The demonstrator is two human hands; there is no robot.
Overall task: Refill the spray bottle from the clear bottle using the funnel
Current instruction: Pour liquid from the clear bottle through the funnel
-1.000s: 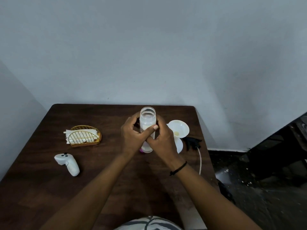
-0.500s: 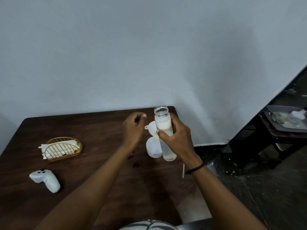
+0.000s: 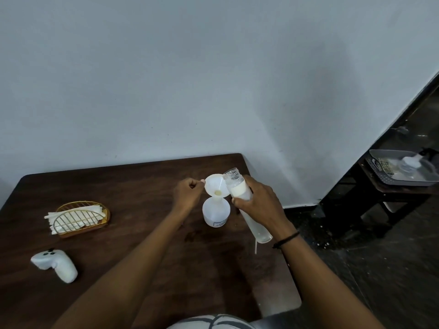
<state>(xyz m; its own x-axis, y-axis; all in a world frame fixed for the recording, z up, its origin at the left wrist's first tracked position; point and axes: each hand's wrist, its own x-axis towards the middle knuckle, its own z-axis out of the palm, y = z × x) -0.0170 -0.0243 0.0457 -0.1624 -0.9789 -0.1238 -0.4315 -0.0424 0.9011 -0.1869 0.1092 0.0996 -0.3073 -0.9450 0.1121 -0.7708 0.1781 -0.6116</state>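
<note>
A white spray bottle [image 3: 215, 213] without its head stands on the dark wooden table [image 3: 142, 257] near the far right corner. A white funnel [image 3: 216, 190] sits in its neck. My left hand [image 3: 187, 195] pinches the funnel's left rim. My right hand [image 3: 257, 205] grips the clear bottle [image 3: 240, 191], which is uncapped and tilted with its mouth over the funnel's right edge. Milky white liquid lies against the bottle's neck end. No stream into the funnel is visible.
A gold wire basket [image 3: 82, 218] with white napkins sits at the left. A white game controller [image 3: 55, 264] lies near the front left. A thin white tube [image 3: 256, 245] lies by the table's right edge. A side table with a grey tray [image 3: 401, 172] stands far right.
My right hand has tipped the clear bottle from upright over the funnel. My left hand moved to the funnel's rim. The view shifted right.
</note>
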